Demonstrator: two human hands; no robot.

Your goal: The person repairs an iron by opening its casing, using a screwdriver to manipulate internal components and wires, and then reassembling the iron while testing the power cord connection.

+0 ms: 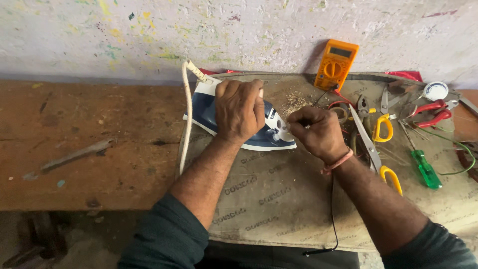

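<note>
**Currently: iron held down on the cloth, small part pinched at its nose**

Nearest the camera, a black wire (332,219) is seen trailing off the front edge of the cloth mat (279,199) that is spread over the wooden bench (74,134).

Mid-bench, the blue and white iron (271,137) is laid on the mat, nose pointed right. It is gripped from above by the left hand (240,109), fingers wrapped over the body. The right hand (317,132) is closed just beside the iron's nose, fingertips pinched on something small; what exactly is pinched cannot be told. A pink band (337,162) is worn on the right wrist.

The iron's white cord (186,114) is run from the rear end down the mat's left edge. A flat metal bar (74,155) is left on bare wood, well apart to the left.

Right of the hands, tools are scattered on the mat: yellow-handled scissors (378,154), a green screwdriver (425,169), red-handled pliers (430,113). Some sawdust-like debris (295,101) is spread behind the iron.

Farthest back, an orange multimeter (336,64) is leaned against the paint-flecked wall (149,35), and a small round white tin (436,91) is set near the right end.
</note>
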